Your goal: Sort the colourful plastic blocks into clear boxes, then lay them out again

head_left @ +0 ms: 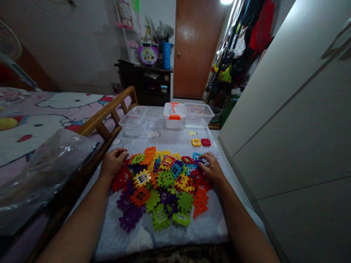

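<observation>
A heap of flat, toothed plastic building tiles in red, orange, yellow, green, blue and purple lies on a grey blanket. My left hand rests palm down on the heap's left edge, over red tiles. My right hand rests on the right edge, fingertips on a blue tile. Neither hand grips a tile. A yellow tile and a red tile lie apart from the heap, farther back.
Clear plastic tubs and a white box with an orange latch stand at the blanket's far end. A wooden bed rail runs along the left, a white wardrobe along the right. A crumpled plastic bag lies left.
</observation>
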Action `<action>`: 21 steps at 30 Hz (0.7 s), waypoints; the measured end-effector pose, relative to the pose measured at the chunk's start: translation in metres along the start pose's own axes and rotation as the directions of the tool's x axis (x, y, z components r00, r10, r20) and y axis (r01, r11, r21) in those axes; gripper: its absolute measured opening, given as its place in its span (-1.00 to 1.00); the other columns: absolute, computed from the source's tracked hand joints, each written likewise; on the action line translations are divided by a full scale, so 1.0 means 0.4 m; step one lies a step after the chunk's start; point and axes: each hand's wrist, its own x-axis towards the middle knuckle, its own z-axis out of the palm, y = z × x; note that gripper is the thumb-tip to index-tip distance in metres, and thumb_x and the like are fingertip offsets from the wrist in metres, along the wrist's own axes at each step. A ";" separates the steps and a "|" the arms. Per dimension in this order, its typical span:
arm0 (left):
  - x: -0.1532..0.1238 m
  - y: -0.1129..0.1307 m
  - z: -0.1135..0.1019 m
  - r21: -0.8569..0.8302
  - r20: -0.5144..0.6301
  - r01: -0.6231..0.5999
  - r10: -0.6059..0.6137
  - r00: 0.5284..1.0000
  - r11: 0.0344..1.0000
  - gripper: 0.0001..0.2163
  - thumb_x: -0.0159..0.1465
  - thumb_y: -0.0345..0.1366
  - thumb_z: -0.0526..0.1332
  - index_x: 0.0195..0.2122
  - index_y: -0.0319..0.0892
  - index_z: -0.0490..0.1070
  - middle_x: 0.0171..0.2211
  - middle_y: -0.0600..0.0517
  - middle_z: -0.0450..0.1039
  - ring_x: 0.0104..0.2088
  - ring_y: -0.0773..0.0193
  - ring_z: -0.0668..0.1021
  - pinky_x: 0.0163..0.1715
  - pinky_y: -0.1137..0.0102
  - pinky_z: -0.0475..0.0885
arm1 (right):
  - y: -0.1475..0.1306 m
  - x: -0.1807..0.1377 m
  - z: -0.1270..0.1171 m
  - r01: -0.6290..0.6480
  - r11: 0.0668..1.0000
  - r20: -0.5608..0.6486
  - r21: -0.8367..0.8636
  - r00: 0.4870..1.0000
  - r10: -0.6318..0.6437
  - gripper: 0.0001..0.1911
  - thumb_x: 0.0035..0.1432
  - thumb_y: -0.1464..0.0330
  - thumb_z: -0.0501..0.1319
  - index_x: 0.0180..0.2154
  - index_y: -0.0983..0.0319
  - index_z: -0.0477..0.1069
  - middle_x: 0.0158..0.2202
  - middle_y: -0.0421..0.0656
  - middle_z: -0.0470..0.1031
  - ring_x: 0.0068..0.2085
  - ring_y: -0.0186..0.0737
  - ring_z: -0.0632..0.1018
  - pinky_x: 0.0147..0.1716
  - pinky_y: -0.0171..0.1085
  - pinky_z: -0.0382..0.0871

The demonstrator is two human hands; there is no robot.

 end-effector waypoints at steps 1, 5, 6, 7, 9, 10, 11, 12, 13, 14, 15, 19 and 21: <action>0.000 -0.001 0.001 -0.010 0.000 0.001 -0.001 1.000 1.000 -0.67 0.03 -0.06 0.20 -0.29 -0.16 0.51 -0.38 -0.03 0.62 -0.31 0.11 0.63 -0.24 0.31 0.50 | -0.013 0.001 0.006 0.043 0.999 0.021 -0.010 0.999 -0.043 -0.81 0.15 0.32 0.20 -0.19 0.16 0.51 -0.11 -0.07 0.50 -0.01 -0.08 0.46 0.07 -0.07 0.30; 0.003 -0.006 0.004 -0.030 0.000 0.008 -0.008 1.000 1.000 -0.67 0.03 -0.06 0.20 -0.29 -0.17 0.51 -0.38 -0.03 0.61 -0.31 0.12 0.63 -0.25 0.33 0.50 | -0.058 0.008 0.030 0.120 0.989 0.147 -0.085 0.983 -0.107 -0.74 0.24 0.33 0.16 -0.08 0.11 0.55 0.03 -0.11 0.53 0.10 -0.05 0.38 0.17 0.02 0.13; 0.004 -0.007 0.003 -0.030 0.000 0.009 -0.009 1.000 1.000 -0.67 0.03 -0.07 0.20 -0.29 -0.17 0.51 -0.38 -0.03 0.62 -0.31 0.12 0.63 -0.24 0.33 0.50 | -0.064 0.010 0.034 0.125 0.986 0.174 -0.107 0.979 -0.105 -0.73 0.25 0.32 0.16 -0.05 0.10 0.54 0.06 -0.13 0.53 0.12 -0.03 0.35 0.19 0.04 0.10; 0.005 -0.009 0.003 -0.029 0.001 0.009 -0.009 1.000 1.000 -0.67 0.03 -0.08 0.20 -0.28 -0.17 0.51 -0.38 -0.03 0.61 -0.31 0.12 0.63 -0.24 0.33 0.50 | -0.070 0.013 0.038 0.129 0.984 0.199 -0.126 0.975 -0.103 -0.71 0.26 0.31 0.16 -0.03 0.09 0.54 0.08 -0.13 0.51 0.14 -0.02 0.33 0.20 0.05 0.07; 0.007 -0.011 0.001 -0.020 0.002 0.000 0.000 1.000 1.000 -0.67 0.03 -0.08 0.20 -0.27 -0.17 0.52 -0.38 -0.03 0.61 -0.31 0.12 0.63 -0.23 0.33 0.50 | -0.076 0.018 0.043 0.139 0.978 0.231 -0.153 0.968 -0.101 -0.69 0.24 0.31 0.17 -0.01 0.10 0.53 0.13 -0.12 0.48 0.17 0.01 0.30 0.21 0.07 0.05; 0.007 -0.011 0.001 -0.010 0.002 -0.008 0.008 1.000 1.000 -0.67 0.04 -0.08 0.19 -0.27 -0.17 0.52 -0.38 -0.03 0.61 -0.31 0.12 0.63 -0.23 0.33 0.50 | -0.078 0.019 0.045 0.141 0.977 0.234 -0.161 0.967 -0.101 -0.69 0.23 0.32 0.17 -0.01 0.11 0.53 0.14 -0.10 0.46 0.18 0.01 0.29 0.21 0.07 0.05; 0.007 -0.012 0.000 -0.001 0.002 -0.015 0.015 1.000 1.000 -0.67 0.04 -0.07 0.19 -0.27 -0.17 0.52 -0.37 -0.03 0.62 -0.31 0.12 0.63 -0.24 0.33 0.50 | -0.079 0.020 0.046 0.142 0.976 0.232 -0.163 0.967 -0.102 -0.70 0.22 0.33 0.18 -0.03 0.11 0.53 0.15 -0.09 0.45 0.18 0.01 0.29 0.21 0.06 0.06; 0.007 -0.011 0.000 0.005 0.003 -0.018 0.018 1.000 1.000 -0.67 0.05 -0.07 0.19 -0.27 -0.18 0.52 -0.37 -0.03 0.62 -0.31 0.13 0.63 -0.24 0.33 0.50 | -0.079 0.020 0.047 0.142 0.977 0.228 -0.157 0.968 -0.104 -0.73 0.22 0.34 0.18 -0.06 0.11 0.54 0.14 -0.08 0.45 0.18 0.00 0.30 0.20 0.06 0.07; 0.006 -0.009 0.000 0.007 0.003 -0.017 0.017 1.000 1.000 -0.67 0.05 -0.07 0.19 -0.28 -0.18 0.52 -0.37 -0.03 0.62 -0.31 0.13 0.63 -0.24 0.34 0.51 | -0.078 0.020 0.047 0.142 0.979 0.219 -0.144 0.970 -0.108 -0.75 0.22 0.35 0.18 -0.10 0.11 0.55 0.13 -0.08 0.45 0.18 -0.01 0.30 0.20 0.05 0.08; 0.005 -0.006 0.000 0.006 0.002 -0.013 0.012 1.000 1.000 -0.67 0.04 -0.08 0.19 -0.28 -0.18 0.52 -0.37 -0.03 0.62 -0.31 0.13 0.63 -0.24 0.34 0.51 | -0.077 0.020 0.047 0.141 0.982 0.206 -0.126 0.972 -0.113 -0.78 0.22 0.35 0.18 -0.13 0.11 0.55 0.11 -0.08 0.45 0.17 -0.02 0.31 0.20 0.05 0.10; 0.003 -0.002 0.000 0.003 0.001 -0.006 0.006 1.000 1.000 -0.67 0.04 -0.08 0.19 -0.28 -0.18 0.52 -0.38 -0.02 0.62 -0.31 0.13 0.63 -0.24 0.34 0.51 | -0.074 0.020 0.047 0.139 0.985 0.189 -0.103 0.975 -0.118 -0.80 0.23 0.34 0.18 -0.15 0.11 0.55 0.10 -0.09 0.46 0.16 -0.03 0.32 0.20 0.04 0.11; -0.001 0.009 0.000 -0.003 -0.004 0.007 -0.007 1.000 1.000 -0.68 0.04 -0.09 0.19 -0.28 -0.18 0.52 -0.38 -0.02 0.61 -0.31 0.14 0.63 -0.23 0.34 0.52 | -0.050 0.022 0.035 0.109 0.994 0.045 0.017 0.993 -0.110 -0.81 0.26 0.30 0.15 -0.16 0.11 0.53 0.08 -0.08 0.45 0.15 -0.05 0.38 0.21 0.01 0.18; 0.000 0.006 0.000 0.003 -0.004 -0.003 0.003 1.000 1.000 -0.68 0.04 -0.09 0.19 -0.28 -0.18 0.52 -0.38 -0.02 0.61 -0.31 0.14 0.64 -0.23 0.34 0.52 | -0.032 0.022 0.023 0.074 0.994 -0.055 0.074 0.996 -0.070 -0.79 0.27 0.29 0.13 -0.14 0.12 0.51 0.06 -0.06 0.45 0.12 -0.07 0.42 0.19 -0.02 0.24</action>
